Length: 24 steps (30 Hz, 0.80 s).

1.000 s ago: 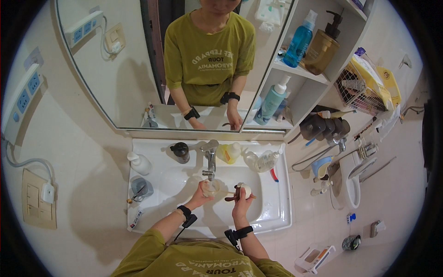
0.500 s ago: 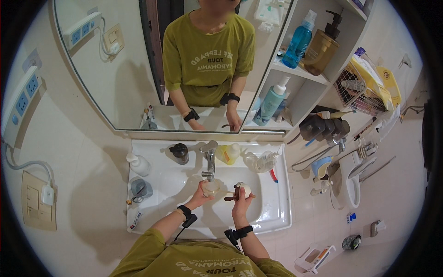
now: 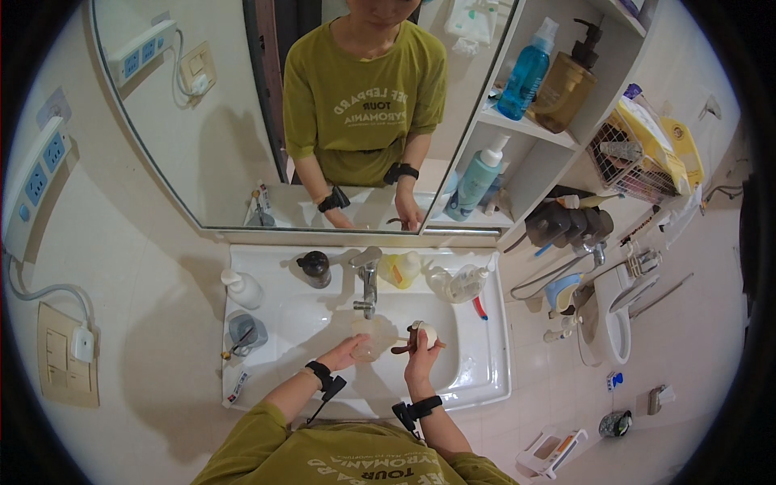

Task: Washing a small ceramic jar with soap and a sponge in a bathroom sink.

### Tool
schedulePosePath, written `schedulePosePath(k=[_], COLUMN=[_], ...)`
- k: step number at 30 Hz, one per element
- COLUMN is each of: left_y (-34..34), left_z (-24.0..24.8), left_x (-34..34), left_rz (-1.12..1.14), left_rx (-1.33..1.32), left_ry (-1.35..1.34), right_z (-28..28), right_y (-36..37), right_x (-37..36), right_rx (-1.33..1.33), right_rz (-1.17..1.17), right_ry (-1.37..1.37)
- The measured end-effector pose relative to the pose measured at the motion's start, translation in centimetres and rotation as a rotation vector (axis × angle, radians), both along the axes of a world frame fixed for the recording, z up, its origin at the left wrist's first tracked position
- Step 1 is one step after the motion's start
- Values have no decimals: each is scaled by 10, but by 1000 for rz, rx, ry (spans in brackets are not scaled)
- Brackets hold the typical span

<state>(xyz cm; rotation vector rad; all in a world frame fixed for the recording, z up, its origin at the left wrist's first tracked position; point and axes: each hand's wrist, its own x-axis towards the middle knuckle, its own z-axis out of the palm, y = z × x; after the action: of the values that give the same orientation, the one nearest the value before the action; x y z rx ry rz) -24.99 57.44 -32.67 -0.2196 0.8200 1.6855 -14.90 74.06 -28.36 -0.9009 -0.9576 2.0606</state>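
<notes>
My left hand grips a pale translucent cup or bowl by its left side, over the basin just below the tap. The cup's exact shape is hard to make out against the white sink. In my right hand is a small brown and white object with a rounded white part and curved brown parts. A thin pale stick runs from it towards the cup. My fingers cover some of this object, and its kind does not show. Both hands hang above the white sink.
Behind the basin stand a dark bottle, a yellow container and a clear pump bottle. A white pump bottle and a grey cup line the left rim. A mirror and open shelves rise beyond.
My left hand and the translucent cup have come slightly nearer to me, away from the tap, and the cup appears turned. My right hand has barely moved.
</notes>
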Motion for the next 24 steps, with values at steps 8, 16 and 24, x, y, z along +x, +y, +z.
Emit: schedulePosePath(k=[8, 16, 24], left_y=[1, 0, -2], left_z=[24, -3, 43], left_x=[-1, -5, 4], left_rz=[-132, -31, -234], left_rx=[-139, -74, -121], left_ry=[179, 399, 1041], right_z=[5, -16, -27], right_y=[-8, -6, -6], right_x=[-2, 4, -18], right_rx=[-12, -56, -264], right_rz=[-33, 81, 234], right_ry=[-9, 20, -121])
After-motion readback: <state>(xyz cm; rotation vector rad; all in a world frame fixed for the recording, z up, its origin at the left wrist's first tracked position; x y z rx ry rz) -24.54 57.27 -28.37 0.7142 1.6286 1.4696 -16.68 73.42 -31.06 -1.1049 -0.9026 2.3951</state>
